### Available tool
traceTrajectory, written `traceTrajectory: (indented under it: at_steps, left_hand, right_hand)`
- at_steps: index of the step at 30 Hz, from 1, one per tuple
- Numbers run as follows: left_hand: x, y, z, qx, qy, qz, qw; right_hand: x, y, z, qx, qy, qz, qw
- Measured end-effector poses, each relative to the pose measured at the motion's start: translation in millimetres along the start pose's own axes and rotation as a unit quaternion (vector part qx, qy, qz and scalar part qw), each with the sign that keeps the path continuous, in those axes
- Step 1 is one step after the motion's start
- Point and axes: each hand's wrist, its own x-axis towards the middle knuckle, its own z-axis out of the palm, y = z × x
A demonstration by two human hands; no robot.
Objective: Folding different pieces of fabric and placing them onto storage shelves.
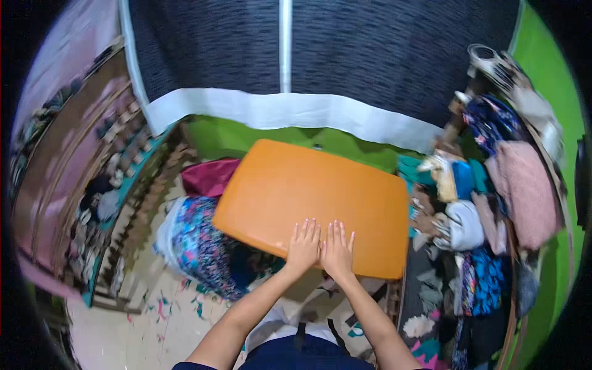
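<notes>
In front of me stands an orange rectangular tabletop (314, 179) with rounded corners, its surface smooth and bare. My left hand (303, 246) lies flat on its near edge, palm down, fingers stretched out and pointing away from me. Close beside it, my right hand (337, 250) rests the same way, the thumbs almost meeting. Neither hand holds anything. What supports the tabletop is hidden beneath it.
Left of the tabletop sit a floral cloth bundle (206, 246) and a dark red cloth (209, 177). A rack with small items (117, 179) stands farther left. Folded fabrics, including a pink one (524, 194), fill shelves at right. Scraps (163, 308) litter the floor. Dark curtains (370, 55) hang behind.
</notes>
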Motion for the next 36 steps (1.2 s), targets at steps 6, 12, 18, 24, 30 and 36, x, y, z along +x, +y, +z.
traceTrajectory:
  at_steps: [6, 12, 18, 24, 30, 36]
  left_hand:
    - [-60.5, -96.6, -30.0, 0.066, -0.032, -0.122, 0.990]
    - [-126.5, -169.9, -47.9, 0.106, -0.044, -0.208, 0.971]
    - [-184.2, -234.0, -54.1, 0.103, -0.078, -0.338, 0.932]
    - [-206.2, -283.9, -53.5, 0.038, -0.166, -0.513, 0.842]
    - [-198.9, -339.8, -31.3, 0.014, -0.205, -0.563, 0.800]
    - [-175.1, -398.0, 16.5, 0.068, -0.106, -0.527, 0.840]
  right_hand:
    - [19.9, -96.0, 74.6, 0.058, -0.046, -0.101, 0.992]
    - [24.2, -182.0, 124.0, 0.094, -0.128, -0.206, 0.966]
    - [35.8, -254.6, 167.4, 0.244, -0.378, -0.200, 0.871]
    - [59.6, -300.3, 227.5, 0.261, -0.480, -0.232, 0.805]
    - [89.4, -322.3, 307.1, 0.281, -0.471, -0.120, 0.827]
    - [110.6, -325.0, 434.8, 0.387, -0.304, -0.044, 0.869]
